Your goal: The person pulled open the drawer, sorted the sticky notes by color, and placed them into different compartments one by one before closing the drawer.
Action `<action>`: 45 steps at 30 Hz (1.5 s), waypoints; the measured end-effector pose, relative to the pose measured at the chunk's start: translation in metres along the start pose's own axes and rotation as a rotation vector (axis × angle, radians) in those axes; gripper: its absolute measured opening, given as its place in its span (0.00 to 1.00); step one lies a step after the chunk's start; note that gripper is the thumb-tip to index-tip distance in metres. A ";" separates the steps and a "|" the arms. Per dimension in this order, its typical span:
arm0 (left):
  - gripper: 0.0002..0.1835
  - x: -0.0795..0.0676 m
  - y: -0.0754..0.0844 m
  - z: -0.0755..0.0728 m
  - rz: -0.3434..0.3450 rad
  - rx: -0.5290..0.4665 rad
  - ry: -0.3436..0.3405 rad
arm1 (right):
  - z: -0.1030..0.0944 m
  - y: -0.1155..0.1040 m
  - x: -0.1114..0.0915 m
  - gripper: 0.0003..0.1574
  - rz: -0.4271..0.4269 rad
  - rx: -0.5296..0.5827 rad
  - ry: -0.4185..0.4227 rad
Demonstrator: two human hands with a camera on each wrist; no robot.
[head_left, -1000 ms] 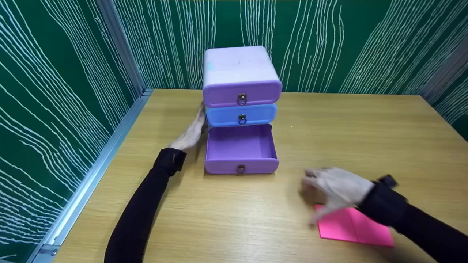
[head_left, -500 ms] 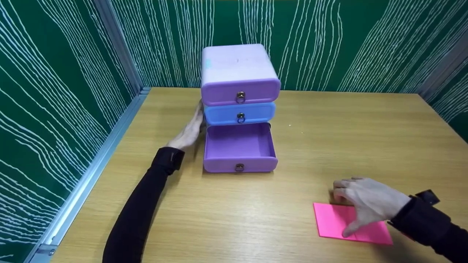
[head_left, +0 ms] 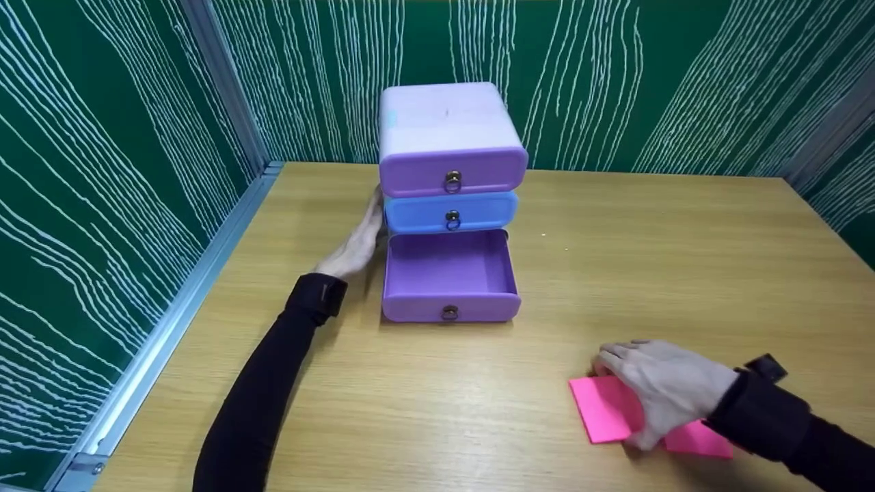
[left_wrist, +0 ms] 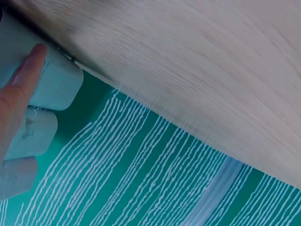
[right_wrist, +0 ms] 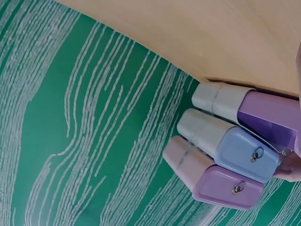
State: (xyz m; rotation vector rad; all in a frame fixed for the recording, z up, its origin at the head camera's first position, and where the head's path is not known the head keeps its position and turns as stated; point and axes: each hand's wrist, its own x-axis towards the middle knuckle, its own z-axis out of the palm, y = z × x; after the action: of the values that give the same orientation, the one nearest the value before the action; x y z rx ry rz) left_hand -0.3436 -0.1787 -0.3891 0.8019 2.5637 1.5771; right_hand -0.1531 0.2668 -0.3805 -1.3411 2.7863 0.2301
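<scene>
A three-tier drawer unit (head_left: pixel 444 119) stands at the middle back of the table, purple at top and bottom, blue between. Its bottom drawer (head_left: pixel 451 273) is pulled out with a bare inside; the upper two are closed. My left hand (head_left: pixel 355 246) rests along the unit's left side, fingers straight; the left wrist view shows a finger (left_wrist: pixel 30 70) against the bottom box. At front right my right hand (head_left: pixel 670 383) spans a pink square sticky note pad (head_left: pixel 601 410), thumb at its near edge and fingers at its far edge. Another pink pad (head_left: pixel 701 441) lies partly hidden beneath the hand.
A wooden table (head_left: pixel 683 260) carries everything. Green panels with white wavy lines (head_left: pixel 581 82) enclose the back and sides, and a metal rail (head_left: pixel 171 328) runs along the left edge. Small metal ring pulls (head_left: pixel 450 312) hang on the drawer fronts.
My right hand has moved right to the pink pads and closed over the left one, which has slid slightly left and parted from the other. My left hand stays against the drawer unit.
</scene>
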 end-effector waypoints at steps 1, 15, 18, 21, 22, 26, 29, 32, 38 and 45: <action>0.40 0.000 0.000 0.000 -0.007 0.002 0.003 | -0.003 0.000 0.006 0.56 0.003 -0.005 -0.002; 0.52 0.002 -0.002 0.004 -0.056 0.026 -0.008 | -0.073 0.033 0.115 0.47 -0.029 0.051 0.281; 0.55 0.003 0.004 0.006 -0.052 0.022 -0.019 | -0.076 0.035 0.142 0.48 -0.046 0.032 0.317; 0.55 0.006 0.004 0.010 -0.037 0.018 -0.023 | -0.077 0.035 0.166 0.49 -0.042 0.027 0.329; 0.55 0.007 0.004 0.011 -0.028 0.014 -0.022 | -0.077 0.034 0.174 0.49 -0.036 0.024 0.333; 0.49 0.009 -0.001 0.009 -0.004 0.028 -0.011 | -0.080 0.028 0.202 0.48 -0.016 0.003 0.323; 0.43 0.007 -0.002 0.006 0.014 0.041 0.004 | -0.081 0.022 0.219 0.49 -0.003 -0.019 0.288; 0.41 0.004 -0.003 0.003 0.010 0.042 0.010 | -0.081 0.015 0.232 0.50 0.000 -0.040 0.235; 0.49 0.001 -0.003 0.001 0.002 0.030 0.006 | -0.078 0.010 0.247 0.49 0.009 -0.018 0.139; 0.53 0.002 -0.006 -0.001 0.026 0.025 0.014 | -0.074 0.014 0.252 0.52 -0.037 0.049 0.183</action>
State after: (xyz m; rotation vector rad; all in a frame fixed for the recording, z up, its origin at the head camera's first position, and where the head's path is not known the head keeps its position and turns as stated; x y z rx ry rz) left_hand -0.3478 -0.1808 -0.3931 0.8322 2.5979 1.5664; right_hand -0.3190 0.0693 -0.3316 -1.4704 2.8884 0.0386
